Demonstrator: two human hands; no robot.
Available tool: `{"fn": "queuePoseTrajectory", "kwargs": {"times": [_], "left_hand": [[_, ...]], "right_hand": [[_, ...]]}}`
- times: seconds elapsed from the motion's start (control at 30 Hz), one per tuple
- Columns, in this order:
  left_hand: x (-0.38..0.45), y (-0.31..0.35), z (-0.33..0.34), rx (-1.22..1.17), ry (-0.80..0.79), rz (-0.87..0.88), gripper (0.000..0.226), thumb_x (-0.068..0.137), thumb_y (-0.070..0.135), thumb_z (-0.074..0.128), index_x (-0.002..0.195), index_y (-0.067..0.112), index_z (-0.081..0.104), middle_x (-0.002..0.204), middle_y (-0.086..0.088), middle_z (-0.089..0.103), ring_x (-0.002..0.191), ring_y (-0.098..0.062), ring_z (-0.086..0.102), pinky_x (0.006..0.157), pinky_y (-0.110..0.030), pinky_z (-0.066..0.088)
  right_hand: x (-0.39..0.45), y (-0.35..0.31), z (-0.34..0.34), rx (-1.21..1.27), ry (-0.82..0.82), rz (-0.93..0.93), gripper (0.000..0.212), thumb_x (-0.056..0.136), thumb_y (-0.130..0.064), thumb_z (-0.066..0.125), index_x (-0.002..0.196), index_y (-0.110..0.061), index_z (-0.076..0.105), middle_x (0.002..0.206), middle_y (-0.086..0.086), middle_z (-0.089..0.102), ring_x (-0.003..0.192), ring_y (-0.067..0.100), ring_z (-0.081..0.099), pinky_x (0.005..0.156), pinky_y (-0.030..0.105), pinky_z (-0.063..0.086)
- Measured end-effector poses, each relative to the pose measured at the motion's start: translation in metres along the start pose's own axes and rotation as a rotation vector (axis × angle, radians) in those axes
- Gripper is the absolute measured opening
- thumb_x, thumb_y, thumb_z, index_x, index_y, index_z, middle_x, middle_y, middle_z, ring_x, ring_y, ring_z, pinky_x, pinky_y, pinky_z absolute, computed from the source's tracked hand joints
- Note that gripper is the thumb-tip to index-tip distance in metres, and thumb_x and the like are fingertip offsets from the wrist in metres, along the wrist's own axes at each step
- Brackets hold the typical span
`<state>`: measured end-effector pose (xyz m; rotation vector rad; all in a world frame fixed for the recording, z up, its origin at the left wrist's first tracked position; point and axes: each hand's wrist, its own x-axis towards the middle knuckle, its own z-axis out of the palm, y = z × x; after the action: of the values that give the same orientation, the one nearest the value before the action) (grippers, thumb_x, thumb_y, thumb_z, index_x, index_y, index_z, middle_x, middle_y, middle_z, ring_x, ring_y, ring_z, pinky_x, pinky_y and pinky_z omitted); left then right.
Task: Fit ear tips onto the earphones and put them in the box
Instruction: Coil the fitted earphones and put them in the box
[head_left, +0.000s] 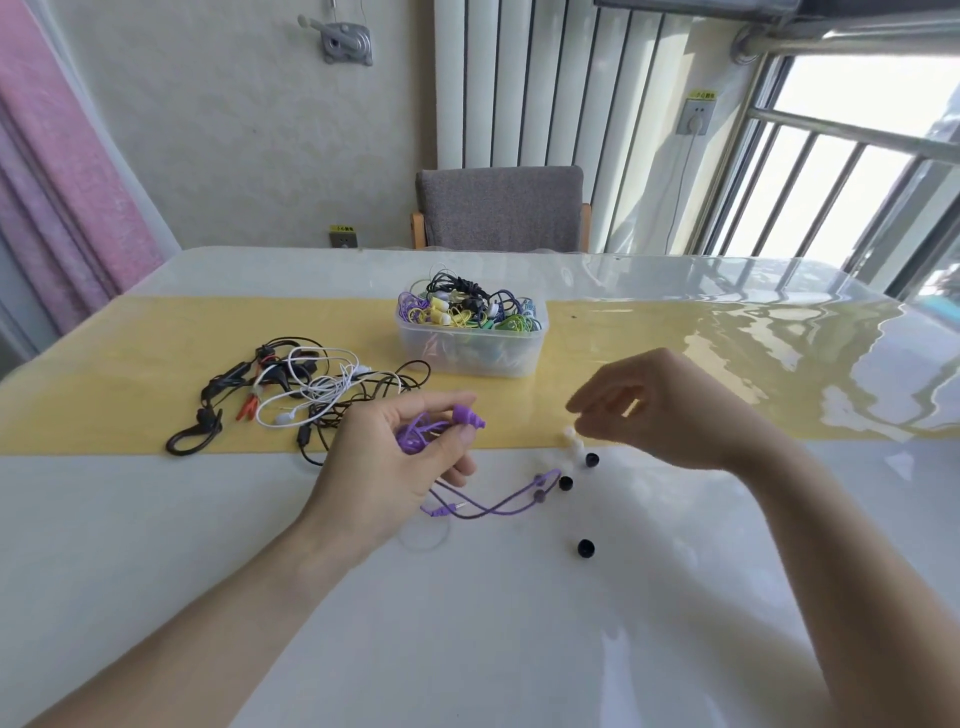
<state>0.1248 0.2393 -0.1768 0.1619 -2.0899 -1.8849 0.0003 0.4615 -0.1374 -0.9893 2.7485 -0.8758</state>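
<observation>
**Purple earbud held ready, white tip under the fingers**

Seemingly mid-fitting, from the head camera: the left hand (387, 457) pinches a purple earphone (467, 417) between thumb and fingertips, its bare ribbed nozzle pointing right, its cable (493, 506) looping down onto the white table (467, 623). The right hand (660, 410) hovers with fingers loosely curled over small white ear tips (570, 435) — whether it already pinches one I cannot tell; the motion blurs it. Three black ear tips (585, 547) lie scattered nearby.

Risks: a soft tip could slip from the fingertips and roll away, or seat crooked on the nozzle. The dangling cable may drag loose tips.

Beyond, the clear plastic box (470, 353) is heaped with coiled earphones; a tangle of black and white earphones (306, 395) waits to its left.
</observation>
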Motion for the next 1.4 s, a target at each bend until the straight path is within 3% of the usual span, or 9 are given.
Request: {"fn": "queuePoseTrajectory", "kwargs": {"times": [0.1,0.33,0.6,0.73,0.87,1.1,1.17,1.27,1.4], "left_hand": [[0.001,-0.001,-0.001,0.032,-0.047,-0.053,0.019,0.089,0.005,0.067,0.101,0.017,0.074,0.064,-0.009,0.069,0.055,-0.020,0.062,0.062,-0.026,0.054],[0.000,-0.001,0.001,-0.030,-0.133,-0.182,0.012,0.087,0.001,0.067,0.095,0.007,0.073,0.079,-0.019,0.073,0.062,-0.024,0.067,0.062,-0.025,0.055],[0.000,0.002,0.002,-0.142,-0.150,-0.277,0.021,0.086,-0.003,0.066,0.105,0.005,0.071,0.086,-0.015,0.072,0.061,-0.015,0.063,0.046,-0.020,0.040],[0.002,0.003,0.001,-0.198,-0.167,-0.359,0.021,0.085,-0.005,0.064,0.104,0.001,0.071,0.082,-0.013,0.069,0.061,-0.016,0.059,0.044,-0.021,0.031],[0.002,0.004,-0.002,-0.191,-0.223,-0.425,0.022,0.084,-0.005,0.065,0.104,0.000,0.070,0.084,-0.016,0.069,0.061,-0.015,0.059,0.043,-0.019,0.032],[0.002,0.002,-0.002,-0.181,-0.262,-0.466,0.025,0.081,0.007,0.068,0.105,-0.001,0.070,0.087,-0.015,0.070,0.062,-0.014,0.056,0.042,-0.017,0.032],[0.003,0.002,-0.001,-0.178,-0.266,-0.471,0.028,0.078,0.012,0.068,0.103,0.000,0.070,0.086,-0.015,0.070,0.062,-0.015,0.056,0.042,-0.018,0.032],[0.004,0.000,-0.002,-0.180,-0.256,-0.481,0.020,0.085,0.012,0.065,0.101,0.000,0.071,0.087,-0.016,0.070,0.062,-0.016,0.057,0.042,-0.019,0.032],[0.005,-0.001,-0.001,-0.189,-0.255,-0.479,0.021,0.089,0.011,0.062,0.101,-0.004,0.070,0.087,-0.017,0.069,0.060,-0.017,0.056,0.041,-0.019,0.031]], "right_hand": [[-0.003,0.003,-0.005,-0.073,-0.191,0.038,0.015,0.076,-0.025,0.086,0.084,-0.035,0.079,0.077,-0.016,0.074,0.073,-0.002,0.068,0.072,0.023,0.057],[-0.001,-0.003,0.019,-0.086,-0.266,0.014,0.019,0.072,-0.022,0.088,0.072,-0.038,0.076,0.055,-0.023,0.062,0.055,-0.002,0.055,0.051,0.011,0.040],[-0.001,0.000,0.016,-0.107,-0.183,-0.028,0.010,0.085,-0.030,0.078,0.080,-0.038,0.077,0.067,-0.017,0.066,0.070,0.003,0.055,0.064,0.012,0.044],[-0.001,0.002,0.014,-0.131,-0.234,-0.013,0.011,0.084,-0.027,0.078,0.086,-0.038,0.078,0.076,-0.011,0.070,0.074,0.000,0.056,0.062,0.010,0.044],[-0.003,0.002,0.006,-0.128,-0.293,0.005,0.019,0.080,-0.023,0.082,0.091,-0.037,0.078,0.080,-0.013,0.072,0.072,0.001,0.060,0.066,0.017,0.050],[0.010,0.025,0.006,-0.158,0.083,0.070,0.018,0.095,-0.019,0.065,0.103,-0.030,0.076,0.084,-0.012,0.068,0.076,0.000,0.059,0.067,0.017,0.043],[0.013,0.028,0.013,-0.152,0.070,0.087,0.019,0.096,-0.019,0.063,0.105,-0.027,0.077,0.087,-0.008,0.069,0.080,0.006,0.060,0.069,0.021,0.044],[0.015,0.027,0.021,-0.134,0.004,0.054,0.014,0.094,-0.023,0.066,0.102,-0.027,0.078,0.082,-0.015,0.068,0.077,-0.001,0.059,0.063,0.007,0.040],[0.018,0.023,0.027,-0.136,-0.011,0.043,0.010,0.091,-0.025,0.071,0.095,-0.027,0.079,0.072,-0.024,0.062,0.071,-0.004,0.056,0.059,0.004,0.038]]}}
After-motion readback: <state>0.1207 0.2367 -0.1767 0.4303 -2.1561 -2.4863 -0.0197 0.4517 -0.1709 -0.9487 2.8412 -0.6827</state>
